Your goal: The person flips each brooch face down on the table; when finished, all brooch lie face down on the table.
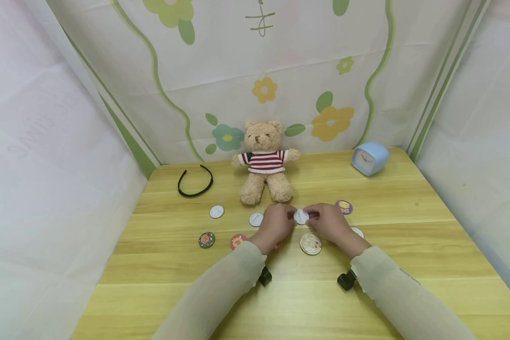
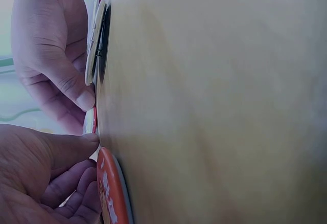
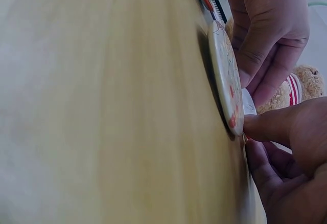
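Evidently pinching the white-backed button badge (image 1: 301, 216), at eleven o'clock from the cream badge (image 1: 311, 244), with left grip (image 1: 276, 221) and right grip (image 1: 329, 221) nearly closed at nine and three o'clock; probably handling light, stiff, slick, favouring rim holds.

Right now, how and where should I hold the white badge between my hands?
Probably pinch the white badge at opposite edges, left hand from the left, right hand from the right: it's a thin disc, and this leaves its white side visible.
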`<act>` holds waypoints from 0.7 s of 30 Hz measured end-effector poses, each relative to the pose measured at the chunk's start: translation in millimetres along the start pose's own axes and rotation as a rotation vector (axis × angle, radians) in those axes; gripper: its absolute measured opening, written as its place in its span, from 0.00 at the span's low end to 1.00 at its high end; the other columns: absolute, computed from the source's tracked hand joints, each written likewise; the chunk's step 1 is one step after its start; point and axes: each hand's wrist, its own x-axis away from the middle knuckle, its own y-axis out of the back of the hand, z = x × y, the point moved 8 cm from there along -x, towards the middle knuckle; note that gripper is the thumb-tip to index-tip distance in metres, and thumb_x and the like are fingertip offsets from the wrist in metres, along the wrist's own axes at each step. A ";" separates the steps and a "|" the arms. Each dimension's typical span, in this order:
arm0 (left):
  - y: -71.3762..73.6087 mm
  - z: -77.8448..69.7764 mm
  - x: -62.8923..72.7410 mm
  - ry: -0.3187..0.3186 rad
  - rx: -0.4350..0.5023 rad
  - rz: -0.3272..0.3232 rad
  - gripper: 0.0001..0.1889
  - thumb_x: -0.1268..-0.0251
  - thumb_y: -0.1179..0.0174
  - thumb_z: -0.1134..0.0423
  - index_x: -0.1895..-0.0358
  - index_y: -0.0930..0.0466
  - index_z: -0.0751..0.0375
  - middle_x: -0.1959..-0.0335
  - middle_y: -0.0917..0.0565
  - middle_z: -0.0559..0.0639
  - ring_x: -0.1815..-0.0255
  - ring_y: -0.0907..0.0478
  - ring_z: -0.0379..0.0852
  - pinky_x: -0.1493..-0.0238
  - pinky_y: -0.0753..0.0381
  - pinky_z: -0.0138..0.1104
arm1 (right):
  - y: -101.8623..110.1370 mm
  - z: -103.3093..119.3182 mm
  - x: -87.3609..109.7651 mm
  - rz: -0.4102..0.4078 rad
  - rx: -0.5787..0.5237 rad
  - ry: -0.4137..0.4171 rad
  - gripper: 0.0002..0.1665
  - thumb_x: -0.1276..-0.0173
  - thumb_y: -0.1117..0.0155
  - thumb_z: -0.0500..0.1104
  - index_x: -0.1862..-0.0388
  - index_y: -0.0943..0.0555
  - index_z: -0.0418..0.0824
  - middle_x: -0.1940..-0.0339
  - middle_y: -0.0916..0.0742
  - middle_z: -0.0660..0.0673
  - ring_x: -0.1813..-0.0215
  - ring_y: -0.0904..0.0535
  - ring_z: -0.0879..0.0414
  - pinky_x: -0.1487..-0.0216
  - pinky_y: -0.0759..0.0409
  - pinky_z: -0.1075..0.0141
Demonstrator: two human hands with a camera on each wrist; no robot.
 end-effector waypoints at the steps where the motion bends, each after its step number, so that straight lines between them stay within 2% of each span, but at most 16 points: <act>1: 0.0 0.3 0.0 0.006 0.004 0.002 0.12 0.30 0.24 0.62 0.46 0.05 0.50 0.62 0.07 0.39 0.60 0.16 0.37 0.53 0.16 0.32 | -0.1 -0.2 -0.2 0.003 0.002 -0.001 0.20 0.31 0.25 0.34 0.40 0.11 0.32 0.53 0.06 0.38 0.52 0.08 0.47 0.50 0.09 0.52; 7: 2.1 -0.8 0.5 0.012 0.010 -0.004 0.10 0.31 0.24 0.64 0.49 0.05 0.50 0.67 0.09 0.38 0.63 0.18 0.37 0.53 0.16 0.32 | 0.3 0.2 0.1 0.001 0.024 0.003 0.19 0.32 0.23 0.34 0.43 0.09 0.33 0.54 0.06 0.39 0.53 0.09 0.48 0.51 0.09 0.53; 14: 4.7 -4.6 0.5 -0.016 -0.016 -0.010 0.04 0.33 0.25 0.66 0.61 0.08 0.52 0.79 0.21 0.38 0.71 0.27 0.38 0.61 0.25 0.30 | 2.2 1.3 1.5 -0.007 0.035 0.006 0.18 0.31 0.24 0.34 0.42 0.09 0.33 0.53 0.07 0.39 0.53 0.10 0.49 0.50 0.09 0.53; 17: 4.2 -5.1 0.5 -0.010 -0.028 0.002 0.04 0.31 0.25 0.65 0.58 0.07 0.52 0.77 0.20 0.39 0.70 0.26 0.38 0.61 0.24 0.31 | 1.5 0.1 1.4 -0.002 0.037 0.001 0.18 0.30 0.25 0.34 0.42 0.10 0.33 0.52 0.07 0.39 0.52 0.10 0.49 0.50 0.09 0.53; 21: 2.9 -5.8 1.5 0.018 -0.023 0.028 0.09 0.29 0.25 0.63 0.49 0.06 0.53 0.68 0.11 0.41 0.64 0.19 0.39 0.55 0.17 0.33 | -0.3 -1.2 3.1 0.012 0.026 -0.005 0.19 0.29 0.25 0.36 0.40 0.10 0.33 0.51 0.07 0.39 0.51 0.10 0.49 0.50 0.09 0.54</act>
